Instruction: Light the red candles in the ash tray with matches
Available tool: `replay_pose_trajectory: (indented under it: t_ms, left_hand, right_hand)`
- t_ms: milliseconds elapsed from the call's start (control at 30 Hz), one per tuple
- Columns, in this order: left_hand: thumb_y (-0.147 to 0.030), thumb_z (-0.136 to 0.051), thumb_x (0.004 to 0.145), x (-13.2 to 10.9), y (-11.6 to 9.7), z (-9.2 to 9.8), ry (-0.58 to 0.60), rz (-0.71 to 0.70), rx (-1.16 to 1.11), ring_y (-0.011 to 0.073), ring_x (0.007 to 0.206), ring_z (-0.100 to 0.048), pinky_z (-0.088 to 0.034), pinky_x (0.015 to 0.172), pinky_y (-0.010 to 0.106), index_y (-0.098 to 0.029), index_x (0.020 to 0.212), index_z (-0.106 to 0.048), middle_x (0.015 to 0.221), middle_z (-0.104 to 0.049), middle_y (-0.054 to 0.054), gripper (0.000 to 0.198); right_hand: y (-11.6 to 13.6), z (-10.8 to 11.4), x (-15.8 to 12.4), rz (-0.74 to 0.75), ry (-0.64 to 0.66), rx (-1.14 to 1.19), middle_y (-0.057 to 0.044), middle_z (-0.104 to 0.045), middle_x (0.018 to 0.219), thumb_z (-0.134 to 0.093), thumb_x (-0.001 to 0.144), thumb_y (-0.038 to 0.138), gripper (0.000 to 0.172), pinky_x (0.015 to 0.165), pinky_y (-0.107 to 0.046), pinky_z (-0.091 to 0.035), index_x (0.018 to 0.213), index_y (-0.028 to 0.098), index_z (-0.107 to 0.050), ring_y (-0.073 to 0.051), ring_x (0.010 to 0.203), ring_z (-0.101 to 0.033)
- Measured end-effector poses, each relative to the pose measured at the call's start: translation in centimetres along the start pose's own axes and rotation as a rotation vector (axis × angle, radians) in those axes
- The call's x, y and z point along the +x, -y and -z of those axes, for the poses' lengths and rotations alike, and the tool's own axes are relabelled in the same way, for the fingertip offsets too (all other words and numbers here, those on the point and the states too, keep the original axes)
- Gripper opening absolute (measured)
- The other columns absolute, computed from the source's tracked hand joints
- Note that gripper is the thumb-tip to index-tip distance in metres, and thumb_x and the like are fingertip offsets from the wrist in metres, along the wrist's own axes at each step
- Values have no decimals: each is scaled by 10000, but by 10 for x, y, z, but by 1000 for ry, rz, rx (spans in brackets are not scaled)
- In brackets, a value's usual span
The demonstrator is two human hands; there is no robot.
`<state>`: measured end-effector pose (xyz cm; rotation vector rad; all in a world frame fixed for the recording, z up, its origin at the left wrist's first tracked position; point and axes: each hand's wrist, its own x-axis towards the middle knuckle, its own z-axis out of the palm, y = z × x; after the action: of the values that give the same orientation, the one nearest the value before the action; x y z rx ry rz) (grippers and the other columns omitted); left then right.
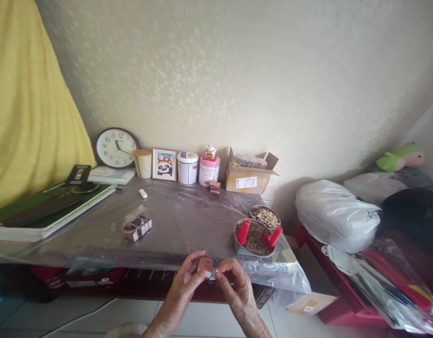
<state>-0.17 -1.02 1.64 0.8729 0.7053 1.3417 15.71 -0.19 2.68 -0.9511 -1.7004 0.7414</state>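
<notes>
My left hand (184, 282) grips a small reddish-brown matchbox (205, 265) at the table's front edge, thumb along its near side. Close beside the box, my right hand (236, 284) pinches a match between thumb and forefinger; only a small pale bit of the match (216, 271) shows. Beyond my right hand stands a metal tin (253, 254) of dark grains, with two red candles (244, 232) stuck in it, both tilted. Behind that tin is a round dish (251, 211) heaped with loose matchsticks (265, 217). A plastic-wrapped pack of matchboxes (138, 227) lies to the left.
Along the wall stand a clock (117, 148), a panda picture (164, 164), two tubs (187, 169) and an open cardboard box (249, 179). Another small matchbox (215, 187) sits near them. Clear plastic sheeting covers the table (181, 220). White bags (336, 216) fill the right side.
</notes>
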Motion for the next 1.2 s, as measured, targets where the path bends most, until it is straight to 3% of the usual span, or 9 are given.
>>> replay_pose_trajectory:
  t_ms: [100,267,500,800,1200]
  left_hand:
    - [-318,-595,814,1,-2,2,5,23,-130,197,980,-556,-401,891,348,-265,1120,-563,1036,-628,38,312]
    - [-302,-589,817,2,-2,4,8,48,-168,223,1064,-537,-368,931,361,-243,1092,-580,1099,-620,54,282]
    - [-265,-638,782,0,2,0,14,5,-88,211,1037,-539,-364,911,356,-231,1079,-568,1061,-644,55,307]
    - [-219,-645,771,4,3,-3,36,-50,-61,227,1035,-567,-360,932,379,-193,951,-595,1033,-683,83,188]
    - [-209,-638,776,2,-3,-9,34,-39,-100,236,1034,-579,-377,929,379,-175,935,-635,1045,-690,102,163]
  right_hand:
    - [-5,5,3,-57,-62,-6,18,-541,691,-536,881,282,109,540,-188,-454,834,186,-558,-98,567,-533]
    - [-3,10,6,165,-142,-268,-16,-570,769,-505,880,187,104,584,-199,-451,818,191,-588,-121,660,-551]
    - [-3,8,2,248,-37,-405,-26,-539,806,-451,895,123,141,666,-219,-466,861,194,-568,-130,719,-564]
    - [4,8,7,291,-21,-284,-27,-602,852,-492,897,148,101,711,-211,-480,847,205,-560,-130,786,-603]
    - [-4,6,6,267,-85,-253,-23,-653,840,-519,889,210,83,648,-204,-522,929,220,-591,-139,695,-643]
